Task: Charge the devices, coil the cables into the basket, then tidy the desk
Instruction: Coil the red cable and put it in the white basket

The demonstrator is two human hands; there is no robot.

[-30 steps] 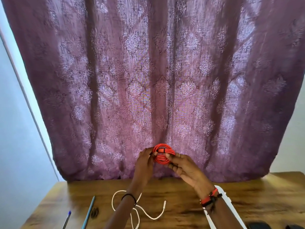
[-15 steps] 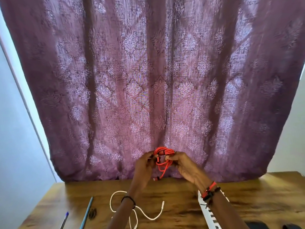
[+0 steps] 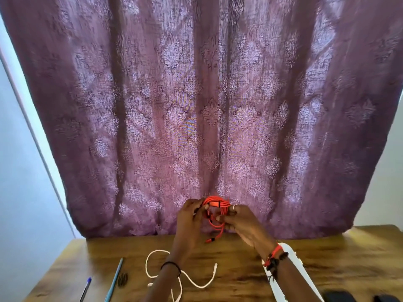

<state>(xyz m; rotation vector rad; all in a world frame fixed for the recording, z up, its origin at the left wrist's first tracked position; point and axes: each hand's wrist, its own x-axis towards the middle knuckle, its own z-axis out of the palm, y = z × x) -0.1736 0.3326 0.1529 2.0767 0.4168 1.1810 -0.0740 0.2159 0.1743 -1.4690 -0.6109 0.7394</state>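
A: Hands?
B: Left hand curled round the left side of the red cable; right hand pinched its right side; both held it up above the surface, against the curtain.
A: Why raised?
B: Probably to keep the loops bunched while the loose plug end dangled free below; coil looked unfinished.
A: Rest?
B: White cable lay uncoiled on the surface by the left forearm, likely waiting its turn; pens at far left; white strip under the right forearm; basket not in view.
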